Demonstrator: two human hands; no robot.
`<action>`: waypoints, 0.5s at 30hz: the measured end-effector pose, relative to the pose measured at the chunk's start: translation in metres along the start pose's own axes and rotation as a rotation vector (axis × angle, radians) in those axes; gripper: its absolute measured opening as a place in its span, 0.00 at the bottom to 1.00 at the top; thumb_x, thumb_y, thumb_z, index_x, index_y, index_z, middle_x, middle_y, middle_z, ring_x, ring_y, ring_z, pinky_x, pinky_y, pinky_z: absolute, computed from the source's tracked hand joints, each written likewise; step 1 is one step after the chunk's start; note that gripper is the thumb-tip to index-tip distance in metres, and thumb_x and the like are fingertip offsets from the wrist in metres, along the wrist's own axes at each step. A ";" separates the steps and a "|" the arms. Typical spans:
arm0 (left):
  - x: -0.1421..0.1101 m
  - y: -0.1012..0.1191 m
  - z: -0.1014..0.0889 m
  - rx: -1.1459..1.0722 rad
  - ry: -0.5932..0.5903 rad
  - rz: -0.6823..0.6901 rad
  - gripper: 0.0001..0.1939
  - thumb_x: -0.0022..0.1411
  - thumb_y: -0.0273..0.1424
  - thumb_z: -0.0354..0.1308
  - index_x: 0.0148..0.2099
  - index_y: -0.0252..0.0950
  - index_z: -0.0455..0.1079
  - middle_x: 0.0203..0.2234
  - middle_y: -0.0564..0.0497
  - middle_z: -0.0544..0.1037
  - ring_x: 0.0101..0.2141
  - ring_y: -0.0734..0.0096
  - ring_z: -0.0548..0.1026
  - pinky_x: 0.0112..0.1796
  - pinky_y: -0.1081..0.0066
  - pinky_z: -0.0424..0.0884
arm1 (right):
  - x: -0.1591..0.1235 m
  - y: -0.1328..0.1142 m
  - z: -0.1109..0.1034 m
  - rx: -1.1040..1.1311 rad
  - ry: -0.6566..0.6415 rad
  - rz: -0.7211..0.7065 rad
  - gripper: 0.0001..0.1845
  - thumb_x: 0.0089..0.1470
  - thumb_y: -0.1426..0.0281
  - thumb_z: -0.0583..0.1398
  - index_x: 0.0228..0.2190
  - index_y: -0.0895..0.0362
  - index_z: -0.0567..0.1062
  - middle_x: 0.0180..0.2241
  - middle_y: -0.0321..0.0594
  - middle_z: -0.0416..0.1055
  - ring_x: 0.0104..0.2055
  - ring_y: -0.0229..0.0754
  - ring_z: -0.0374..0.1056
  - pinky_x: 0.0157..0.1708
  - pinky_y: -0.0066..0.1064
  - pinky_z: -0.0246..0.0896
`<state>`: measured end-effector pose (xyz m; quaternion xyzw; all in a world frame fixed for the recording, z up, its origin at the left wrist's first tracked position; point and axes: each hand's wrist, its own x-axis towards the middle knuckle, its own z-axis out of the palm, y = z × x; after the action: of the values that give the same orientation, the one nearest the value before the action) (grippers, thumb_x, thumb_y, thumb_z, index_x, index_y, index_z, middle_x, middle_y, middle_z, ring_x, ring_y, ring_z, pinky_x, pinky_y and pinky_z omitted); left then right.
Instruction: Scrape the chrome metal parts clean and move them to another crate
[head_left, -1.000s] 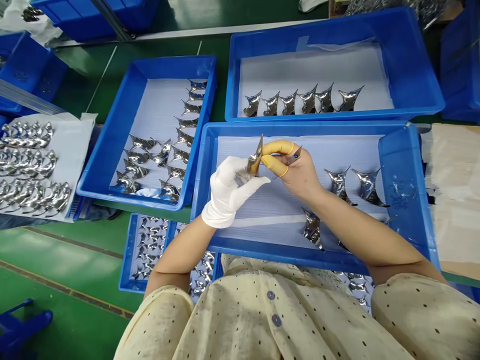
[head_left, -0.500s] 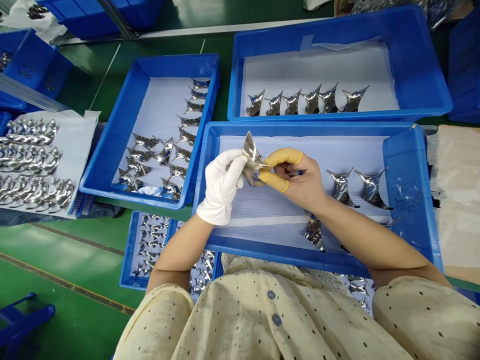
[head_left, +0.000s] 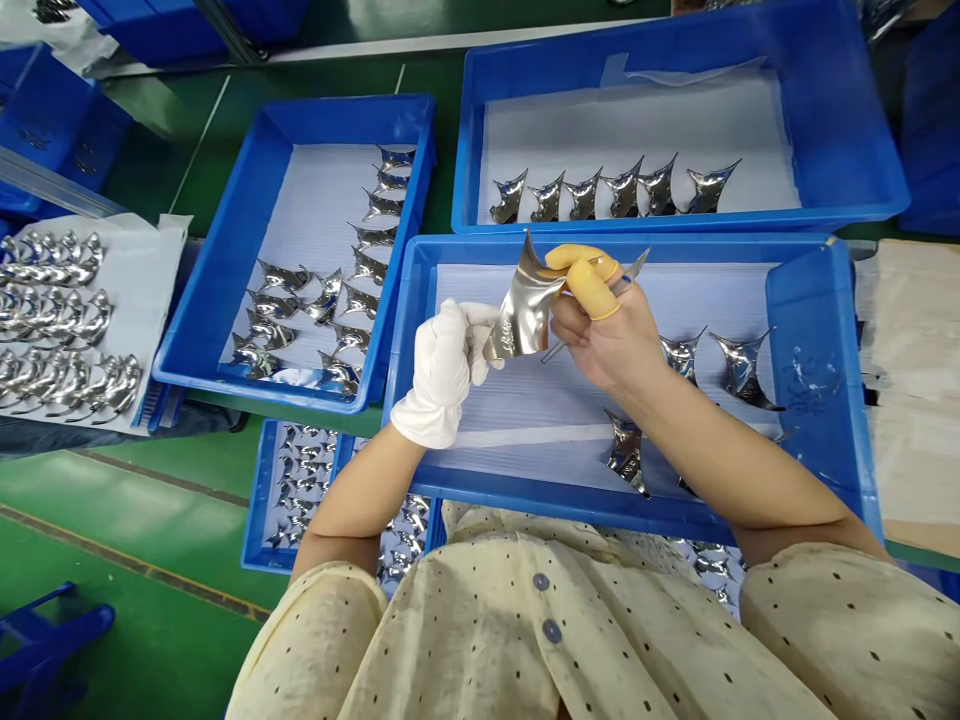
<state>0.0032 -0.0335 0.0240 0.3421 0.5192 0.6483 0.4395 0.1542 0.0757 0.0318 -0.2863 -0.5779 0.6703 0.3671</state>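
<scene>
A shiny curved metal piece (head_left: 525,305) with pointed tips is held up over the near blue tray (head_left: 420,300). My left hand (head_left: 442,370), in a white glove, grips its lower edge. My right hand (head_left: 604,325), with yellow finger cots on thumb and forefinger, pinches its upper right edge. A thin metal tool (head_left: 630,270) also sticks out between the right hand's fingers. Three similar metal pieces (head_left: 739,365) lie on the white liner in the same tray, to the right of and under my right forearm.
A far blue tray (head_left: 862,120) holds a row of several pieces (head_left: 615,190). A left blue tray (head_left: 225,270) holds several more. More pieces lie on white paper (head_left: 150,290) at far left and in a tray (head_left: 259,500) below my left arm. Brown paper (head_left: 915,380) lies right.
Both hands have turned the metal piece from edge-on to show its broad polished face, and raised it slightly toward the tray's far rim. My right hand moved up with it.
</scene>
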 end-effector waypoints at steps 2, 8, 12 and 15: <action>0.000 0.000 0.000 -0.014 0.004 0.016 0.38 0.70 0.65 0.48 0.34 0.38 0.79 0.12 0.55 0.66 0.13 0.77 0.61 0.17 0.71 0.58 | 0.003 0.001 -0.002 0.030 -0.045 0.050 0.28 0.62 0.40 0.62 0.46 0.50 0.77 0.22 0.28 0.56 0.17 0.29 0.43 0.16 0.27 0.42; 0.003 -0.001 -0.003 0.031 -0.056 -0.052 0.24 0.65 0.57 0.65 0.38 0.40 0.79 0.18 0.56 0.70 0.14 0.80 0.59 0.16 0.73 0.56 | 0.002 -0.007 0.009 -0.048 -0.001 -0.053 0.27 0.56 0.43 0.68 0.39 0.54 0.79 0.28 0.33 0.69 0.23 0.31 0.58 0.21 0.25 0.59; 0.005 -0.001 -0.003 -0.009 -0.088 -0.130 0.24 0.66 0.55 0.66 0.33 0.38 0.75 0.17 0.56 0.70 0.14 0.81 0.59 0.16 0.74 0.57 | 0.001 -0.012 0.015 -0.148 0.029 -0.136 0.26 0.55 0.43 0.69 0.36 0.54 0.80 0.31 0.37 0.73 0.31 0.35 0.69 0.32 0.29 0.73; 0.005 -0.001 -0.002 -0.029 -0.109 -0.155 0.25 0.67 0.54 0.65 0.33 0.37 0.74 0.15 0.57 0.70 0.13 0.82 0.61 0.16 0.76 0.58 | 0.000 -0.013 0.016 -0.163 0.020 -0.152 0.23 0.57 0.46 0.70 0.36 0.54 0.81 0.33 0.37 0.74 0.32 0.36 0.70 0.35 0.31 0.76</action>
<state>-0.0007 -0.0298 0.0224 0.3292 0.5103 0.6001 0.5207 0.1429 0.0676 0.0471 -0.2771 -0.6467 0.5883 0.3985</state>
